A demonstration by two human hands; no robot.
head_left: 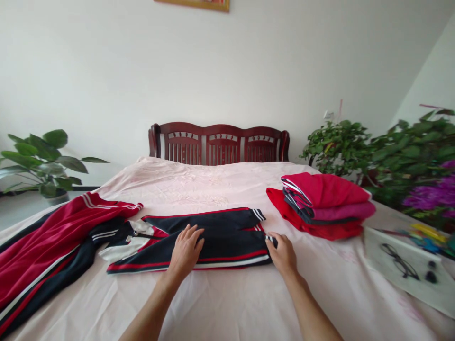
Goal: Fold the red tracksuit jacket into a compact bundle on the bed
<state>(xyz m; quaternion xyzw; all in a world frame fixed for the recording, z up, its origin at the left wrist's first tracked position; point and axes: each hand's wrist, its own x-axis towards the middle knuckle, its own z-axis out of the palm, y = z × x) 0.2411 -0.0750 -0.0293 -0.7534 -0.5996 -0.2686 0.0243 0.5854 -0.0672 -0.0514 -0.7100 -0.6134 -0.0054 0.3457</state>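
Note:
A navy track jacket (220, 237) with red and white stripes lies flat on the bed, its white collar end to the left. Both sleeves are laid lengthwise over its body, with striped cuffs at the right end. My left hand (186, 251) rests on the middle of the jacket, palm down and fingers stretched. At the nearer cuff, my right hand (283, 253) has its fingers closed on the fabric edge; part of that grip is hidden. Left of the jacket lies a red and navy track garment (53, 246), spread loosely, its navy cuff close to the collar.
A stack of folded red and pink clothes (327, 203) sits to the right on the pale pink bedsheet (227, 308). Beyond it, a white sheet (384, 255) holds glasses (400, 261). Potted plants (337, 147) flank the bed; a wooden headboard (220, 142) stands at the back.

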